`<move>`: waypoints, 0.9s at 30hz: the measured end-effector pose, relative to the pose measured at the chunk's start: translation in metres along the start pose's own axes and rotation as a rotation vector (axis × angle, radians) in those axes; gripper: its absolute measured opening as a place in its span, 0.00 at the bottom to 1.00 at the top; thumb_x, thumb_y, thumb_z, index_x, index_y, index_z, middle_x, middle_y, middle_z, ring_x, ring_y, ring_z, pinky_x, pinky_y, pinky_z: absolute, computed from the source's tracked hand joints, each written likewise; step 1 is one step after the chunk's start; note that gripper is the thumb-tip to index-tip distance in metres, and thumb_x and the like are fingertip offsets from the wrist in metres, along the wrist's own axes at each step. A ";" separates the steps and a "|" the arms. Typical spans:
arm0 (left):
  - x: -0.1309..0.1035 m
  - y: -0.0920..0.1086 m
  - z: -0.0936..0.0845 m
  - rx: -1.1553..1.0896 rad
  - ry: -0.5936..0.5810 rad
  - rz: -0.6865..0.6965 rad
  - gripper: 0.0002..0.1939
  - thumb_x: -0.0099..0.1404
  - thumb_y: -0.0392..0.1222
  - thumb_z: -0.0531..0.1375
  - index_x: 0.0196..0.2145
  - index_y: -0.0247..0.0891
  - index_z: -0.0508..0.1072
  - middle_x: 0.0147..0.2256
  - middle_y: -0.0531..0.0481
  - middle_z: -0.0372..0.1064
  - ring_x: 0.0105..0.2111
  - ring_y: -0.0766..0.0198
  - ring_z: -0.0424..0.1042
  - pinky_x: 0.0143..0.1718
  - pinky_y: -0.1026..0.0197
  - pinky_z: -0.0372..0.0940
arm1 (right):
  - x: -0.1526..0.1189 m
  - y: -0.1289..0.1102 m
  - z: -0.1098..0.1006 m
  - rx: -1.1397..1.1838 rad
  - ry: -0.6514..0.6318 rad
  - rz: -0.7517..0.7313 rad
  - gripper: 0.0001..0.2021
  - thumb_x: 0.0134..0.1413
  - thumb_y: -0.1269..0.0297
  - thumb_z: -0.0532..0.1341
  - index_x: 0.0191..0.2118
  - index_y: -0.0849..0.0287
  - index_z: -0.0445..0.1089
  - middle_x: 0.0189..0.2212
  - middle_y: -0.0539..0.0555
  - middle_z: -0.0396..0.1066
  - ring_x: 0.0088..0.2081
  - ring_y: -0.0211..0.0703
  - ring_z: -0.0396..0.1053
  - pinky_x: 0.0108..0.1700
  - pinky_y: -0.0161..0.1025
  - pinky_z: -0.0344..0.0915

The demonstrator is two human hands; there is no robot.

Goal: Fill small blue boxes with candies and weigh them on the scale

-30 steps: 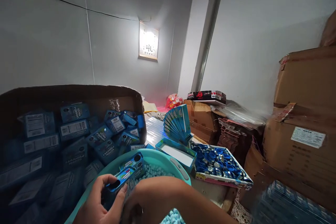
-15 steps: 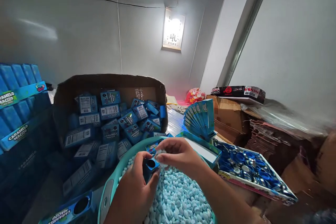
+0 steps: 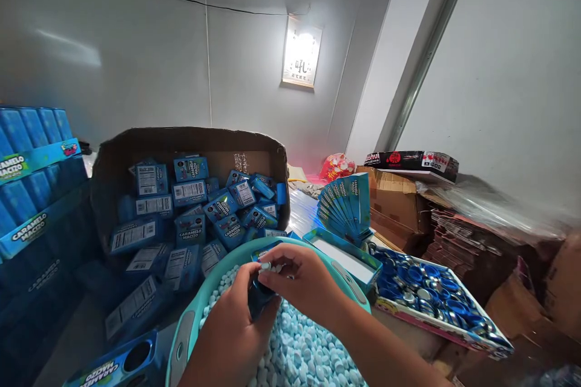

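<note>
My left hand (image 3: 238, 314) is wrapped round a small blue tin (image 3: 259, 295) above a teal basin (image 3: 200, 299). In my right hand (image 3: 302, 275) a few pale blue candies (image 3: 271, 266) are pinched between the fingers, right over the tin's top, so its opening is mostly hidden. Many more pale candies (image 3: 313, 344) fill the basin below both hands. Another blue tin (image 3: 267, 249) shows partly behind my right fingers, at the basin's far rim.
A carton (image 3: 190, 139) of blue tins stands behind on the left, with stacked display boxes (image 3: 34, 230) further left. To the right are an open teal box (image 3: 345, 257), a fan of printed cards (image 3: 342, 205) and a tray of blue lids (image 3: 436, 296).
My right hand has moved slightly left and down, bringing its candies over the tin's opening, which showed before. The basin's right handle has come into view.
</note>
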State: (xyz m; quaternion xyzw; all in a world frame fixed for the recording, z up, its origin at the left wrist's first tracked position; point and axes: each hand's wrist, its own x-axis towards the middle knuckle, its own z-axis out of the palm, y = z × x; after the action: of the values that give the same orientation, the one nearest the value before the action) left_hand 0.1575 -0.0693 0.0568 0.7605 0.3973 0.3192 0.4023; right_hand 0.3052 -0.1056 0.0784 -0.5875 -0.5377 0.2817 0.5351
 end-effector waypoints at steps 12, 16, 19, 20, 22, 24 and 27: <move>0.000 0.003 -0.003 -0.060 -0.008 0.011 0.24 0.64 0.52 0.58 0.55 0.41 0.71 0.45 0.40 0.79 0.41 0.51 0.79 0.39 0.57 0.72 | -0.003 -0.001 -0.002 -0.127 -0.062 -0.123 0.05 0.49 0.69 0.69 0.35 0.56 0.79 0.34 0.50 0.77 0.35 0.38 0.70 0.38 0.35 0.66; 0.001 0.002 -0.001 -0.050 0.003 -0.001 0.24 0.65 0.52 0.57 0.55 0.41 0.71 0.45 0.41 0.79 0.41 0.52 0.80 0.39 0.57 0.72 | -0.003 -0.002 -0.004 -0.130 -0.098 -0.147 0.05 0.51 0.71 0.68 0.34 0.55 0.79 0.33 0.48 0.77 0.35 0.37 0.71 0.37 0.34 0.66; 0.001 0.000 0.001 -0.062 0.022 0.005 0.23 0.64 0.52 0.58 0.54 0.42 0.71 0.45 0.42 0.79 0.42 0.51 0.79 0.40 0.57 0.72 | -0.003 -0.001 -0.004 -0.113 -0.101 -0.132 0.03 0.53 0.69 0.68 0.34 0.55 0.79 0.34 0.49 0.79 0.36 0.39 0.73 0.39 0.35 0.67; 0.001 -0.001 0.001 -0.065 0.024 0.009 0.23 0.64 0.52 0.58 0.54 0.42 0.72 0.45 0.41 0.79 0.43 0.51 0.79 0.41 0.56 0.72 | -0.003 0.000 -0.003 -0.104 -0.098 -0.128 0.03 0.53 0.68 0.69 0.34 0.55 0.79 0.35 0.49 0.79 0.37 0.40 0.74 0.40 0.36 0.68; 0.001 -0.003 0.001 -0.069 0.023 0.013 0.23 0.64 0.51 0.58 0.54 0.41 0.72 0.46 0.41 0.79 0.44 0.50 0.79 0.41 0.56 0.73 | -0.004 0.000 -0.003 -0.078 -0.098 -0.115 0.04 0.53 0.67 0.69 0.36 0.55 0.80 0.37 0.50 0.80 0.37 0.41 0.75 0.41 0.37 0.70; 0.001 -0.003 0.001 -0.074 0.020 0.015 0.24 0.63 0.51 0.58 0.54 0.42 0.72 0.47 0.41 0.79 0.45 0.49 0.79 0.41 0.55 0.73 | -0.004 -0.001 -0.002 -0.052 -0.106 -0.095 0.06 0.52 0.67 0.69 0.38 0.54 0.80 0.38 0.51 0.80 0.39 0.42 0.75 0.42 0.37 0.70; 0.001 0.000 -0.001 -0.080 0.012 0.007 0.24 0.62 0.50 0.59 0.55 0.42 0.72 0.47 0.41 0.79 0.45 0.49 0.79 0.41 0.55 0.72 | -0.004 -0.004 -0.003 -0.020 -0.103 -0.082 0.08 0.52 0.66 0.69 0.40 0.56 0.79 0.40 0.52 0.80 0.40 0.43 0.76 0.43 0.38 0.71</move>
State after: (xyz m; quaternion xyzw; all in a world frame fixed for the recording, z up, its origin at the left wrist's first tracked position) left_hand 0.1575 -0.0680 0.0570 0.7434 0.3841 0.3405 0.4288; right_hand 0.3051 -0.1111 0.0814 -0.5551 -0.5909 0.2839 0.5119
